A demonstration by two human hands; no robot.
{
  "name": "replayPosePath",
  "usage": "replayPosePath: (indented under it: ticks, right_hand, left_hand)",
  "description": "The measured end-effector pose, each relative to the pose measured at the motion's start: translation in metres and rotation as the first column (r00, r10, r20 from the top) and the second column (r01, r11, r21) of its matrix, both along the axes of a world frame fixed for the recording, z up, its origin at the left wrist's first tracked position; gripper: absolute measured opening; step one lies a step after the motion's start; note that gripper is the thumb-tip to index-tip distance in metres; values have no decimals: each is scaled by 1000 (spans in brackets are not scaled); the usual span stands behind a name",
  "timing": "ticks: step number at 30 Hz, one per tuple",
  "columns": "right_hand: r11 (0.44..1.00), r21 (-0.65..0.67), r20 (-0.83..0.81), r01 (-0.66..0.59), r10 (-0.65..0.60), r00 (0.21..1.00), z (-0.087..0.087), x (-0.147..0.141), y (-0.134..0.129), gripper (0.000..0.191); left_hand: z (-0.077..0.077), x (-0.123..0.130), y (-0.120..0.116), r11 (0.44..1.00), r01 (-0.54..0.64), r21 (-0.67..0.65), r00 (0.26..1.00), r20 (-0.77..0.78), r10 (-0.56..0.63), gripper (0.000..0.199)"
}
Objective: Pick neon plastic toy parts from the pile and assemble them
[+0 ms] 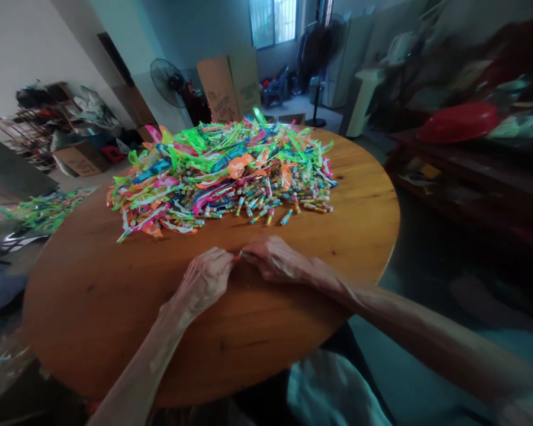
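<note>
L hand and R hand are nearly together, low over the tabletop, each w/ thumb and fingers closed on a small orange-and-green piece. That piece sits btwn the fingertips, mostly hidden, in front of the pile; exact type can't be told.

Largest thing is the round wooden table, varnished, w/ dark knots. On its far half lies a big pile of plastic-film pieces: neon green, orange, pink, blue & white, loose, not boxed. A 2nd pile, mostly green, is at far L, beyond the table edge.

Containers: tall cardboard carton w/ dark print stands behind the pile; contents can't be seen. Floor carton, also printed, is at L bkgd; its contents are unclear. Red plastic basin is on the dark wooden bench at R; inside not visible. White electric kettle is farther back R; contents hidden.

Smallest: short patterned tubes, yellow, blue & pink, scattered along the pile's near edge, a few just beside it on bare wood.
</note>
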State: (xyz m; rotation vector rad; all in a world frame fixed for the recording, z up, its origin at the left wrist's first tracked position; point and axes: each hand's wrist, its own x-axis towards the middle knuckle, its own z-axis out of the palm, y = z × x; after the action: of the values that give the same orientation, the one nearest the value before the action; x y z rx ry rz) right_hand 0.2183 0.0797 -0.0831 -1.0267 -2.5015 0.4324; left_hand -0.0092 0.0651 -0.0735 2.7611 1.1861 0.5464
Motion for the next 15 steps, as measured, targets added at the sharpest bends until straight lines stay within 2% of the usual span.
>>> replayPosePath:
  ticks: [9,15]
  right_hand:
    - [999,37,-2,-16,16,1000,2,2,-10,20]
    - [995,46,-85,-86,90,992,-1,4,-11,18]
  left_hand:
    - [-4,1,-3,998,68,3,997,36,-68,24]
    - [-4,3,-5,990,116,75,993,26,-118,28]
